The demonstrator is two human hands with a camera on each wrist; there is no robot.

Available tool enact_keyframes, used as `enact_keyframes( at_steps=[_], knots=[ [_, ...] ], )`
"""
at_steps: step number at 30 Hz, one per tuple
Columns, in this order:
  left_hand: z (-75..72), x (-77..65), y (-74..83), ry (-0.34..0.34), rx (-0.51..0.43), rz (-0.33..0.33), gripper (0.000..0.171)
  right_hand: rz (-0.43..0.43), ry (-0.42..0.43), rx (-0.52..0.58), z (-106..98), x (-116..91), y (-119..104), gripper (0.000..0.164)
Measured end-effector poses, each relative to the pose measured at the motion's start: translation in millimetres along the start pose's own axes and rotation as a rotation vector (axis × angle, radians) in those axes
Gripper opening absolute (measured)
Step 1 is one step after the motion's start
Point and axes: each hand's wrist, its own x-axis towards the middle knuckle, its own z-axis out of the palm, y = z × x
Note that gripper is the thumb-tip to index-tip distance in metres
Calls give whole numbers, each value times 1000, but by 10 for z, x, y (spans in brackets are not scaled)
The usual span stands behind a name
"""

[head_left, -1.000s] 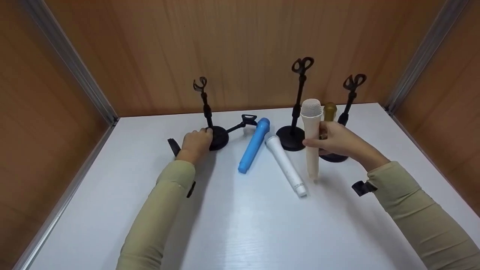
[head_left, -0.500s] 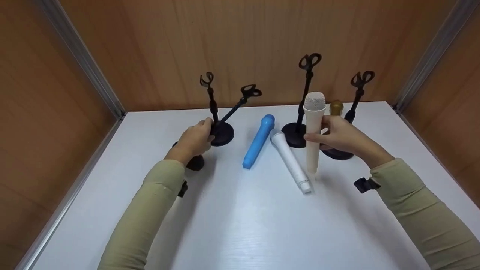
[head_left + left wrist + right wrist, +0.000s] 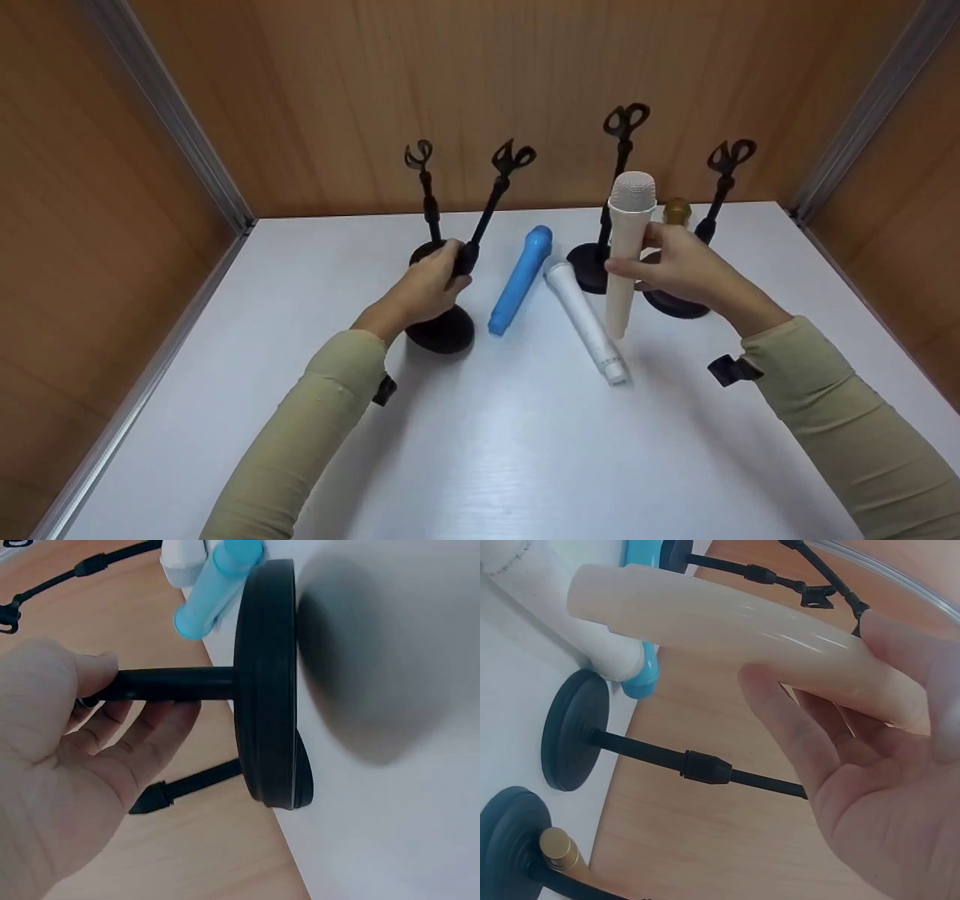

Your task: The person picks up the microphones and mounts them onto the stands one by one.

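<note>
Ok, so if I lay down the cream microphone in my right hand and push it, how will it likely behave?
The cream microphone would probably roll, perhaps in a curve: its barrel looks round and its head wider. It could feel slippery, since the barrel shines in the right wrist view. It seems stiff, showing no bend in your right hand.

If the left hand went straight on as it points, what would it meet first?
Likely the blue microphone, lying ahead and right, though the left hand and its held stand look raised and might pass over it.
</note>
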Motion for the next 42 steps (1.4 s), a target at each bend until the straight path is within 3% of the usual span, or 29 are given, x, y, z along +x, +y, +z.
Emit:
enact_keyframes(
  at_steps=[12,17,21,30,36,39,42],
  knots=[
    [393,111,101,83,-163,156,30,-120,144,50,48,-62,-73,69],
    [516,145,154,60,-212,158,29,-189,212,7,79,-90,-159,64],
    [555,192,198,40,-216,144,30,-196,220,-13,107,-106,-207,63],
    [465,226,262,-18,-259,103,30,-92,113,-123,74,-141,-348,68],
    [268,162,346,-13,-342,103,46,-57,89,-155,41,-159,-482,69],
    [159,154,416,0,-392,138,49,-87,110,-124,40,-164,-567,67],
    [76,172,486,30,-440,188,47,-172,125,-107,43,-181,-684,68]
  ],
)
